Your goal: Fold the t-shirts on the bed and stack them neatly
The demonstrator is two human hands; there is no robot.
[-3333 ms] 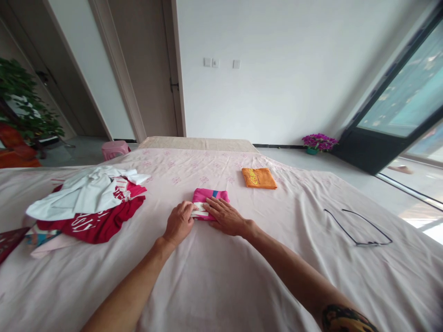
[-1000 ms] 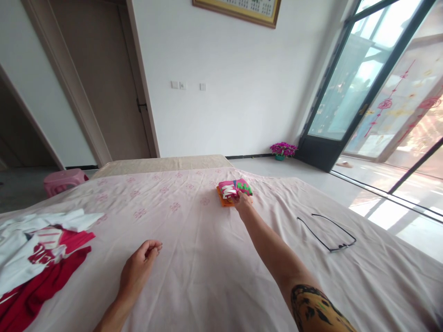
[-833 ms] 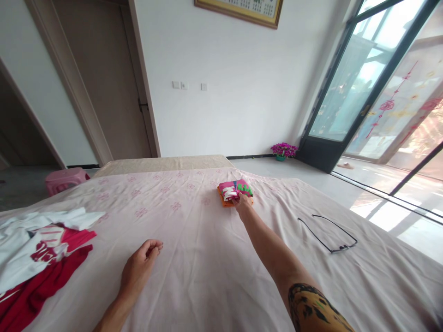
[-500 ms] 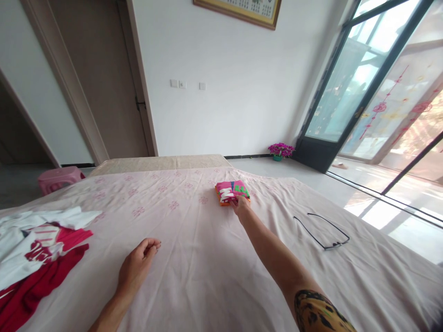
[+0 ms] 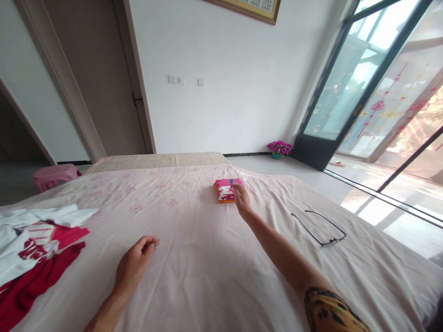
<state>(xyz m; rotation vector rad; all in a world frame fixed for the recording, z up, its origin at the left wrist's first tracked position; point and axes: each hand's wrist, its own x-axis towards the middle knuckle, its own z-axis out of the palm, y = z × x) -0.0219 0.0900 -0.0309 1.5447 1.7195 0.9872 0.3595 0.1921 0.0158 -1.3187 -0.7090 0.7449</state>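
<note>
A small folded stack of clothes, pink with white lettering on top and orange beneath [image 5: 224, 192], lies on the flower-patterned bed sheet [image 5: 194, 258]. My right hand [image 5: 242, 199] is at the right side of this stack, fingers straight and covering part of its top; whether they press on it I cannot tell. Nothing is gripped in that hand. Lower left, my left hand [image 5: 140, 253] hovers over or rests on the sheet with its fingers curled together and nothing visible in them.
White and red clothes [image 5: 44, 249] lie loosely heaped at the left. Eyeglasses [image 5: 325, 230] rest on the sheet at the right. Beyond the bed are a pink stool [image 5: 57, 176], a pot of purple flowers [image 5: 278, 148] and a dark-framed glass door [image 5: 332, 106].
My right hand has let go of the near edge of the folded stack and shifted up along its right side, fingers straightened. My left hand stays curled in nearly the same place.
</note>
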